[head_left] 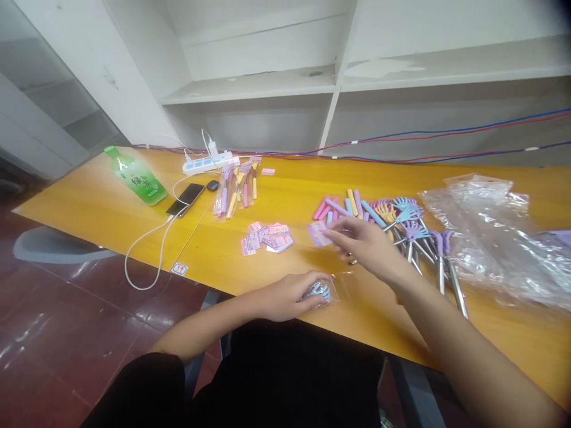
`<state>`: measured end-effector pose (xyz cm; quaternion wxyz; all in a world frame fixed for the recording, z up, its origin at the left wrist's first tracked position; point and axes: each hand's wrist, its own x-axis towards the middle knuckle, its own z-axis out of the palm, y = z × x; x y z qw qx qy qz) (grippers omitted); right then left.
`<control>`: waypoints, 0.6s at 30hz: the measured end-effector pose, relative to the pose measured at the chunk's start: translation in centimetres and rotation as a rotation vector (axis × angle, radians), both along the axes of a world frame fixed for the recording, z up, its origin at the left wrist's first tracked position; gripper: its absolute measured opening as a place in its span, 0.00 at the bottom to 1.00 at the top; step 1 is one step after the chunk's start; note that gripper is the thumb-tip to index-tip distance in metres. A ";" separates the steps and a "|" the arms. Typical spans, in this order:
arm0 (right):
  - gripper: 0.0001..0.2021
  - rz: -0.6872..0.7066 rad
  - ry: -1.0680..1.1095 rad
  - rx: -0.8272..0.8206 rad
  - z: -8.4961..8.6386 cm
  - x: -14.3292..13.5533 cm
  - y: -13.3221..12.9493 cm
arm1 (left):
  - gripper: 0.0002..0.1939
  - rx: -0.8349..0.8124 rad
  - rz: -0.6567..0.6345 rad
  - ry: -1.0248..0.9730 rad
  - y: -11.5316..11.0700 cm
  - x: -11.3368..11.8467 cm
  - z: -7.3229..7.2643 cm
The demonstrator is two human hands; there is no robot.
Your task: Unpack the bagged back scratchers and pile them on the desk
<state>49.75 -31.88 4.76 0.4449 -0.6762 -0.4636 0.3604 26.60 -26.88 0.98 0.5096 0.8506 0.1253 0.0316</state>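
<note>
Hands apart; left hand closed round light blue claw head in clear bag, near edge of table; right hand pinching small printed card; loose cards to left, coloured tubes far side, metal-rod claws right, plastic bags farther right, green bottle far left
</note>
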 end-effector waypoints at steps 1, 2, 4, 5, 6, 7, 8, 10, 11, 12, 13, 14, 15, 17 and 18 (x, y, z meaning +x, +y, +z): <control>0.18 0.038 0.067 -0.010 0.4 -0.9 1.6 | 0.26 0.008 0.002 0.006 0.0 0.0 0.0; 0.15 0.041 0.111 -0.019 0.5 -1.5 3.1 | 0.26 0.015 0.005 0.008 -0.1 0.0 0.1; 0.12 0.018 0.088 -0.019 0.3 -2.2 4.7 | 0.26 0.019 0.008 0.011 -0.1 0.0 0.0; 0.11 0.008 0.029 -0.002 -0.1 -2.1 4.7 | 0.26 0.016 0.006 0.013 -0.1 -0.1 0.0; 0.11 0.005 -0.045 0.024 -0.5 -1.9 4.2 | 0.27 0.011 0.002 0.012 -0.1 -0.2 -0.1; 0.11 0.005 -0.111 0.046 -1.0 -1.5 3.3 | 0.27 0.003 0.002 0.009 0.0 -0.2 -0.2; 0.13 -0.002 -0.144 0.060 -1.5 -1.0 2.1 | 0.27 -0.012 0.009 0.001 0.0 -0.3 -0.3; 0.18 -0.062 -0.058 0.058 -2.4 -0.1 -1.1 | 0.27 -0.117 0.045 -0.036 0.0 -0.3 -0.4; 0.20 -0.098 0.054 0.046 -2.8 0.2 -2.8 | 0.27 -0.213 0.078 -0.070 0.1 -0.3 -0.2; 0.23 -0.109 0.182 0.028 -3.1 0.2 -4.4 | 0.28 -0.328 0.118 -0.118 0.1 -0.1 0.0; 0.24 -0.082 0.300 0.012 -3.2 -0.2 -5.7 | 0.29 -0.445 0.162 -0.179 0.1 0.3 0.3; 0.24 -0.013 0.382 -0.001 -3.3 -0.8 -6.9 | 0.31 -0.542 0.209 -0.248 0.1 0.8 0.8; 0.24 0.089 0.415 -0.011 -3.3 -1.8 -7.8 | 0.32 -0.605 0.264 -0.328 0.0 1.4 1.3; 0.24 0.289 0.373 -0.024 -3.0 -4.3 -8.6 | 0.32 -0.631 0.386 -0.501 -0.1 2.9 2.6; 0.23 0.338 0.338 -0.022 -2.8 -5.6 -8.6 | 0.31 -0.614 0.439 -0.574 -0.2 3.7 3.1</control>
